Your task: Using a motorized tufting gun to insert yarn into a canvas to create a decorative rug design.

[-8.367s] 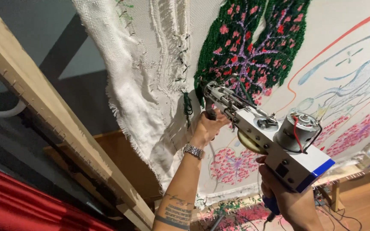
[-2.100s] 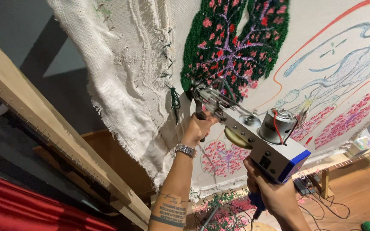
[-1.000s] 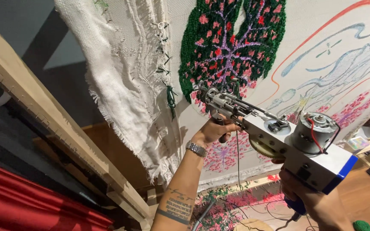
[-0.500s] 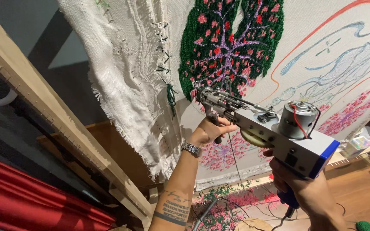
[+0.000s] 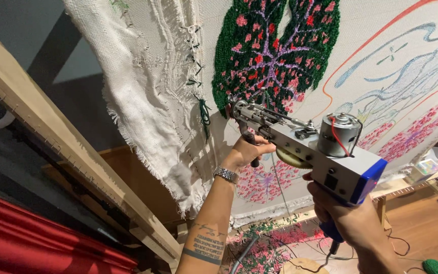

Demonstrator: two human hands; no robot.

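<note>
**A:** So your left hand (image 5: 244, 152) has its fingers (image 5: 259, 148) curled shut around the dark front handle under the nose of the tufting gun (image 5: 305, 147), and your right hand (image 5: 348, 218) is wrapped tight on the blue rear grip, low right. The gun sits slanted between them, needle end pressed up at the stretched cloth (image 5: 381, 50), right at the lower edge of the green leaf patch (image 5: 275, 50) with the pink and purple veins.

**B:** Anything different from half a second ago?

**A:** Not much, tbh. Your grips are the same on both handles. The gun's nose looks a hair lower against the leaf's bottom edge, and the view has shifted a bit. Compared with a second ago, the gun body has pulled back up and away from the camera.

**B:** And around it?

**A:** The cloth has drawn outlines in blue and orange to the right, and pink tufted clusters (image 5: 411, 137) lower down. A loose frayed white fabric flap (image 5: 148, 101) hangs left of the leaf. The wooden frame beam (image 5: 62, 152) runs diagonally on the left, with red fabric (image 5: 31, 238) below it. Yarn scraps (image 5: 275, 243) in green and pink lie on the floor, and there's a green yarn ball (image 5: 434, 266) at bottom right on the wood floor (image 5: 422, 223).
</note>
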